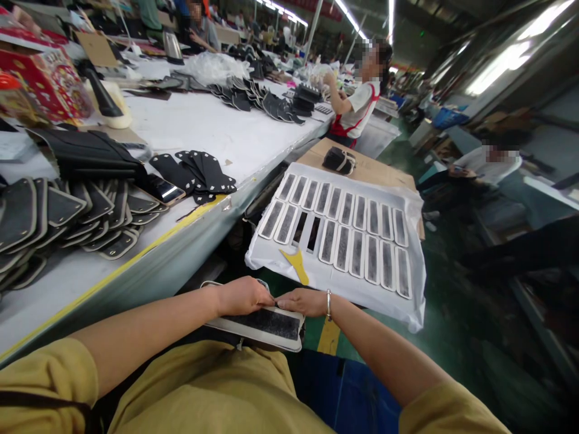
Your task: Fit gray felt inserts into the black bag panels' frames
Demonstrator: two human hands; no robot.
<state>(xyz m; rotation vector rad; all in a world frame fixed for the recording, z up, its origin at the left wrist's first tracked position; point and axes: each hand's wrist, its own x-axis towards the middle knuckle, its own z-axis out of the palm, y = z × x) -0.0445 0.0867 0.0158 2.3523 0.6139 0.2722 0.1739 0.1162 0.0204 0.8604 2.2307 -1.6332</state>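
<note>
Close to my lap lies a black panel with a pale border, its left part covered by my left hand. That hand is closed, with its fingertips at the panel's upper edge. Meeting it there is my right hand, its thumb and fingers pinched together on the same edge. What sits between the touching fingertips is too small to make out. Just beyond my hands, a tray covered in white sheet carries two rows of similar dark strips with pale borders. A yellow forked piece lies at its near edge.
The white worktable runs along the left, with stacked black panels, a phone and black cut pieces. A black bundle sits on cardboard behind the tray. A person in a red-trimmed apron works farther along the table.
</note>
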